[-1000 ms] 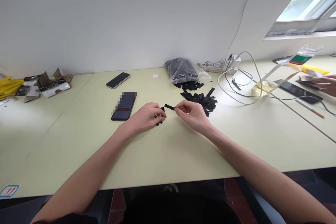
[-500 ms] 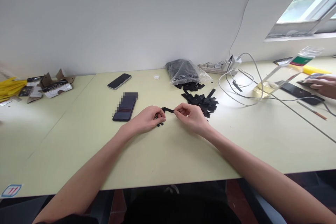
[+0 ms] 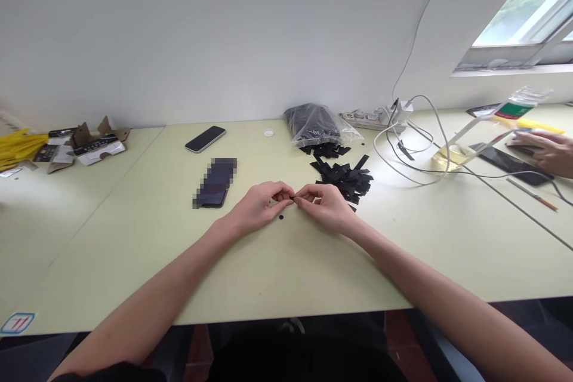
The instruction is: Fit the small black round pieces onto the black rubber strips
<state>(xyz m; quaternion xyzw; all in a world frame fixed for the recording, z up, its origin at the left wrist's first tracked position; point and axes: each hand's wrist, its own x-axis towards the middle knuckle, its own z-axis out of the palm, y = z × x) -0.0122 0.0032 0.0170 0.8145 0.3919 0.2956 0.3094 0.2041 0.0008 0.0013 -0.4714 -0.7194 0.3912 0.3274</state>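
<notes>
The person's left hand [image 3: 259, 206] and right hand [image 3: 324, 208] meet above the pale green table [image 3: 313, 268], just in front of and to the left of a loose pile of black strips [image 3: 344, 182]. The thumb and forefinger of each hand are pinched narrow, their tips closing from both sides on a small black piece [image 3: 292, 197], which is mostly hidden between them, so its exact shape cannot be told. The remaining fingers curl loosely inward. A tiny round black disc [image 3: 281, 216] lies on the table just below the fingertips, left of the pile.

Further left of the pile lies a dark-screened smartphone [image 3: 215, 185], partly pixelated, and beyond it a second smartphone [image 3: 205, 139], with a small white cap [image 3: 268, 133] off to its right. Directly behind the pile are a smaller heap of black strips [image 3: 324, 150] and a clear plastic bag of black material [image 3: 313, 125].

To the right of the pile, white cables [image 3: 403, 161] trail from a power strip [image 3: 362, 119]. Further right, a co-worker's hand [image 3: 546, 152] rests near a dark tablet [image 3: 510, 164], a pencil [image 3: 532, 194] and a clear plastic bottle [image 3: 452, 155]. Far left of the pile sit torn cardboard packaging [image 3: 89, 146] and a yellow bag [image 3: 22, 149].
</notes>
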